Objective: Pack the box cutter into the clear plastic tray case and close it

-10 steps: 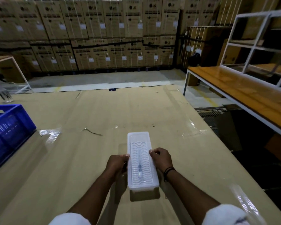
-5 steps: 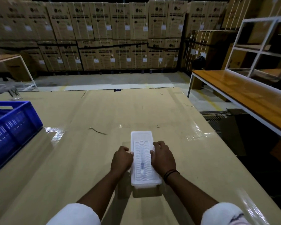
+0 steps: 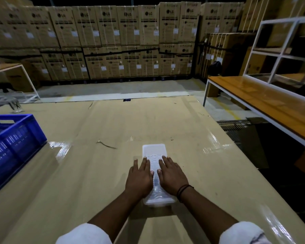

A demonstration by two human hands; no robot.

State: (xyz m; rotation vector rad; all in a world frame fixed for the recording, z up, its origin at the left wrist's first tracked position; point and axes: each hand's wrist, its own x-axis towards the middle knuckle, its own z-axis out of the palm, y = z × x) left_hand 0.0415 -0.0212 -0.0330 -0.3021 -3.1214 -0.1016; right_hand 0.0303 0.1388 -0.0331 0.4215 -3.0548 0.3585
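Note:
A clear plastic tray case (image 3: 153,150) lies lengthwise on the cardboard-covered table (image 3: 95,173), lid down over it. Through the ribbed lid, between my thumbs, a dark slim shape shows: the box cutter (image 3: 155,181), mostly blurred. My left hand (image 3: 139,176) lies flat on the left half of the lid, fingers spread. My right hand (image 3: 172,175) lies flat on the right half, a dark band at its wrist. Both palms rest on the lid and hide the case's middle.
A blue plastic crate (image 3: 12,141) stands at the table's left edge. An orange-topped bench (image 3: 264,103) with a white frame rack (image 3: 280,55) runs along the right, across a dark gap. Stacked cartons (image 3: 123,41) line the far wall.
Both hands have moved from gripping the case's sides to lying flat on top of the lid. The case sits slightly nearer me and lower on the table.

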